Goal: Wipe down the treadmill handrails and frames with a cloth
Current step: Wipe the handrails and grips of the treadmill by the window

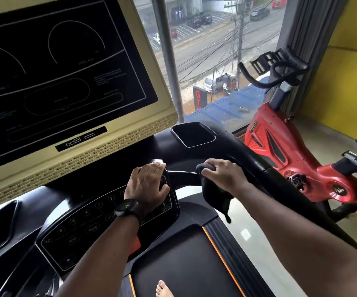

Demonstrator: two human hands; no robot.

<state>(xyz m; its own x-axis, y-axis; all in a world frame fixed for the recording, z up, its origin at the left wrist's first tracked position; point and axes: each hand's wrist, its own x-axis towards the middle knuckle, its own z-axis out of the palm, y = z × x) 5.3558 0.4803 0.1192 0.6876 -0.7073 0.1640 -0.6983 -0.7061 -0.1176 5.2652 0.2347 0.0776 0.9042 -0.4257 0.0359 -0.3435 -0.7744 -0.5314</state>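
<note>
While the right hand [224,175] is clamping a dark cloth [214,198] to the treadmill, fingers curled over a bunched wad of it, the step in hand is looking like the wipe of the short black crossbar [181,171] joining the control panel [83,226] to the right handrail [250,156]. The wad is sitting on top of that bar, at the front end of the handrail just below the cup-holder recess [192,133]. A long tail of the cloth is hanging beneath the wrist, above the right edge of the belt [184,264].

The left hand [146,185] is lying palm down on the panel's far right corner, fingers together and reaching over its upper edge, thumb spread toward its right edge. It is holding nothing and seems to be bracing the body.

To do this well, the person is probably needing to wrap the cloth round the bar rather than skate over its top, since a flat pass is likely missing the underside and far face. Gathering the hanging tail into the palm is looking wise, so that it is not dragging or snagging. Long overlapping strokes, working from this front corner back along the handrail toward the body, are probably suiting the glossy black surface best. The bracing hand is sitting right beside the speed key, so light pressure there is seeming prudent.
</note>
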